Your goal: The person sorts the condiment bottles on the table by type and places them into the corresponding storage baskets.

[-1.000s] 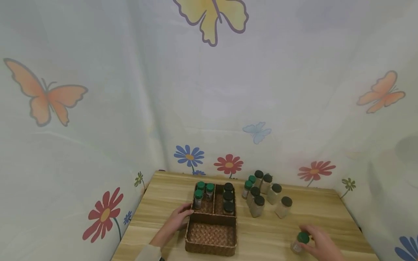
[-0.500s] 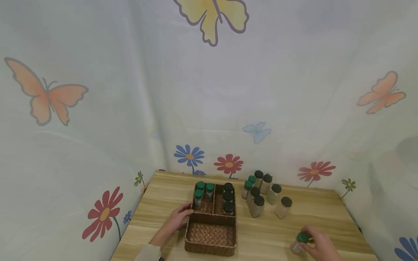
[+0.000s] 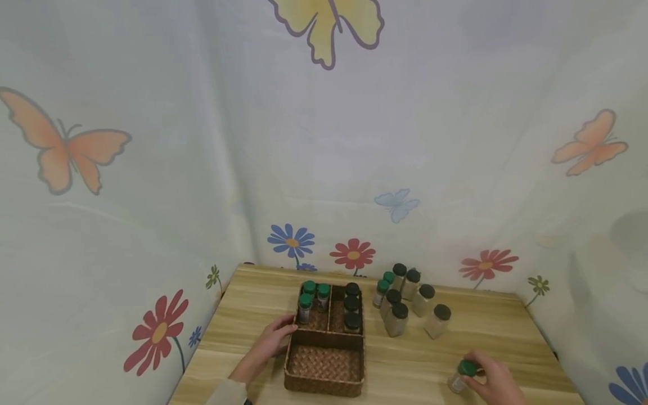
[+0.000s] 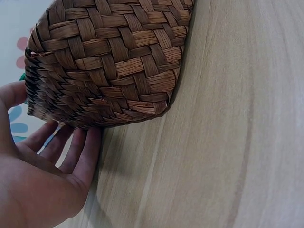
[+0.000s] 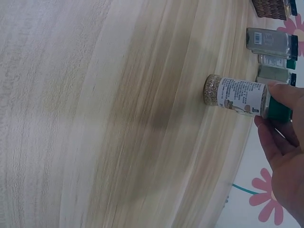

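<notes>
My left hand (image 3: 273,340) holds the left side of a brown woven basket (image 3: 324,389). In the left wrist view its fingers (image 4: 88,152) lie against the outer wall of the basket (image 4: 114,61) and the thumb is at the rim. On the right, my right hand (image 3: 493,378) pinches the green cap (image 5: 278,108) of a clear spice jar (image 5: 240,96) with a white label and coarse grains inside. That jar is upright in the head view; whether its base touches the table cannot be told.
Three green-capped jars (image 3: 305,309) stand in the basket's back left compartment, three black-capped jars (image 3: 351,322) in the back right. Several black- and green-capped jars (image 3: 397,320) cluster right of the basket on the wooden table (image 3: 405,365). A printed curtain (image 3: 430,140) encloses the table.
Hardly anything differs. The head view has shifted slightly; both hands, the basket and the pinched spice jar keep their places on the table.
</notes>
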Demonstrator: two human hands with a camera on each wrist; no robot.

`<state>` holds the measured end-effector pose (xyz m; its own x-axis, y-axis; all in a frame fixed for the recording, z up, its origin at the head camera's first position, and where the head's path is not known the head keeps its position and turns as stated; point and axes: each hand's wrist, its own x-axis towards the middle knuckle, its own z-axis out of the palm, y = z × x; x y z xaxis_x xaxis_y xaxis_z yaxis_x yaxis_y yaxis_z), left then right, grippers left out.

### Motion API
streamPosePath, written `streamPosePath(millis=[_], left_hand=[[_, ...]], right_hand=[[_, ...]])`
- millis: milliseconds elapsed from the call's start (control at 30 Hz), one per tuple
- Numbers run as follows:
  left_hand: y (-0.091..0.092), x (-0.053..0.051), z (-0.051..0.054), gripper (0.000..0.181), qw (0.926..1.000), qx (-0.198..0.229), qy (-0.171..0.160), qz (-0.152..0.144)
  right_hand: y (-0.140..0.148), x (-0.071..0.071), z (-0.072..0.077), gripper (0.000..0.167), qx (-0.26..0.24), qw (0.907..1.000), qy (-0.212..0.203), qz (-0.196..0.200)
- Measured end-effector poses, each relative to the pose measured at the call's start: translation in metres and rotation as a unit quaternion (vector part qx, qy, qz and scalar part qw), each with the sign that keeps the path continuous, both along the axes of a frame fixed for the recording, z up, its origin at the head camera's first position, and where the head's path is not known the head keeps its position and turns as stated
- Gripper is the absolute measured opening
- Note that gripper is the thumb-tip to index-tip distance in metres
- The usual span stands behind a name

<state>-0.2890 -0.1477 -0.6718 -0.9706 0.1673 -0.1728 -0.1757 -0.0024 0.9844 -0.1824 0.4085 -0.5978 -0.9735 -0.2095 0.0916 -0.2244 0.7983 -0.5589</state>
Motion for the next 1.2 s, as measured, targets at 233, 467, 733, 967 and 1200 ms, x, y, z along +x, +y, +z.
streamPosePath(millis=[233,467,733,967,1200], left_hand=[[-0.002,0.002,0.001,0.059,1.0,-0.005,0.003,0.001],[-0.003,0.0,0.001,0.059,1.0,-0.002,0.001,-0.003],[-0.003,0.0,0.0,0.059,1.0,-0.001,-0.003,-0.005],[-0.003,-0.001,0.0,0.059,1.0,-0.008,-0.003,0.0],[-0.003,0.0,0.0,0.06,1.0,-0.005,-0.004,-0.001]], right_hand=[[-0.003,0.002,-0.002,0.034,0.006,0.9997,0.011,-0.022],[-0.004,0.005,-0.002,0.037,0.029,0.998,0.052,-0.021],[-0.014,0.007,0.001,0.045,0.048,0.996,0.012,-0.075],[-0.038,-0.001,0.019,0.041,0.02,0.9962,0.006,-0.085],[-0.077,-0.01,0.033,0.038,-0.022,0.9926,0.111,-0.044]])
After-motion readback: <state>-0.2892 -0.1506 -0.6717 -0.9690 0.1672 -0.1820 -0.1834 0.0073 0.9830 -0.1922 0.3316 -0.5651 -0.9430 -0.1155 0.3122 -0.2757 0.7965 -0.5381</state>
